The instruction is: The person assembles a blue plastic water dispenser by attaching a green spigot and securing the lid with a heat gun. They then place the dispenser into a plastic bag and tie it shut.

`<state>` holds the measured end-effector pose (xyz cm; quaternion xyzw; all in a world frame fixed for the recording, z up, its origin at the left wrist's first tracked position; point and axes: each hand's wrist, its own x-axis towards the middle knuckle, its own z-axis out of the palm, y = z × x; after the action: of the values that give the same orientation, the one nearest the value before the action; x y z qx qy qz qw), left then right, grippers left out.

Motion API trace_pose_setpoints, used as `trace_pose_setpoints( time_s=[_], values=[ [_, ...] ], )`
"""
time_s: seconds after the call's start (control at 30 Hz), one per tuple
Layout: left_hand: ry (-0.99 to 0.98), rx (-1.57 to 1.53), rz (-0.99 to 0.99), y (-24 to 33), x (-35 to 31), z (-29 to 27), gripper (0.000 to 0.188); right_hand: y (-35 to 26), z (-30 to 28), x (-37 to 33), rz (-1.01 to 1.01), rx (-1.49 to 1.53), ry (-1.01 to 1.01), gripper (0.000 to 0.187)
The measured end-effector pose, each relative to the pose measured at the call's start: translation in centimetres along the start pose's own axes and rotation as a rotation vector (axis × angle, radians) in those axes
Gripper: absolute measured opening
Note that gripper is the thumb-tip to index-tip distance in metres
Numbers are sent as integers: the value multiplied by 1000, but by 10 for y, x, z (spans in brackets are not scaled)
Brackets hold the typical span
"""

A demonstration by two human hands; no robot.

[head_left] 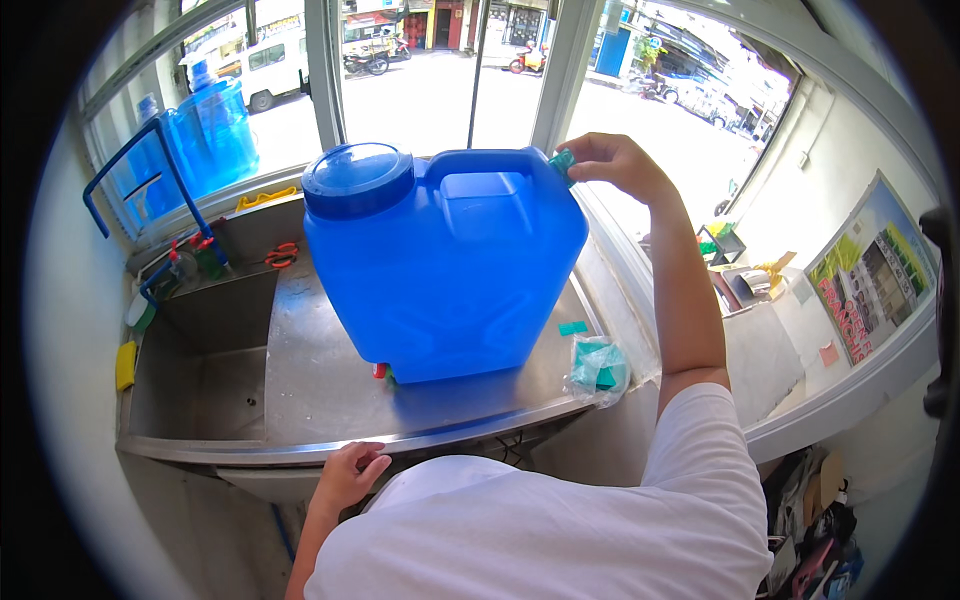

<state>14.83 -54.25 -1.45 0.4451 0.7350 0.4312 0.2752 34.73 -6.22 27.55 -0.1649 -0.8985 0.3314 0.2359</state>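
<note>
A large blue water jug stands upright on the steel counter, with a round screw lid at its top left and a moulded handle along the top. My right hand reaches to the jug's far right top corner, thumb and fingers pinching a small teal plastic piece against it. Another flat teal piece lies right of the jug, beside a clear plastic bag of similar pieces. My left hand is at the counter's front edge, empty, with fingers loosely bent and thumb apart.
A steel sink basin lies on the left, with a blue pipe faucet and a yellow sponge by it. Red-handled scissors rest behind the basin. Window frames border the counter's back. A poster hangs at right.
</note>
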Motion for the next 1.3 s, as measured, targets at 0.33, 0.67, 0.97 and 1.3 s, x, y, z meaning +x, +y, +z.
trace_pose_setpoints(
  time_s=[0.33, 0.67, 0.97, 1.3],
  values=[
    [-30, 1, -20, 1, 5, 2, 28, -18, -7, 9, 54, -228, -88, 56],
    [-87, -14, -52, -7, 19, 18, 27, 2, 24, -146, 167, -141, 77, 22],
    [-196, 80, 55, 15, 38, 31, 28, 173, 176, -274, 797, -756, -43, 24],
    [-224, 83, -9, 17, 29, 48, 28, 186, 184, -267, 755, -698, -5, 36]
  ],
)
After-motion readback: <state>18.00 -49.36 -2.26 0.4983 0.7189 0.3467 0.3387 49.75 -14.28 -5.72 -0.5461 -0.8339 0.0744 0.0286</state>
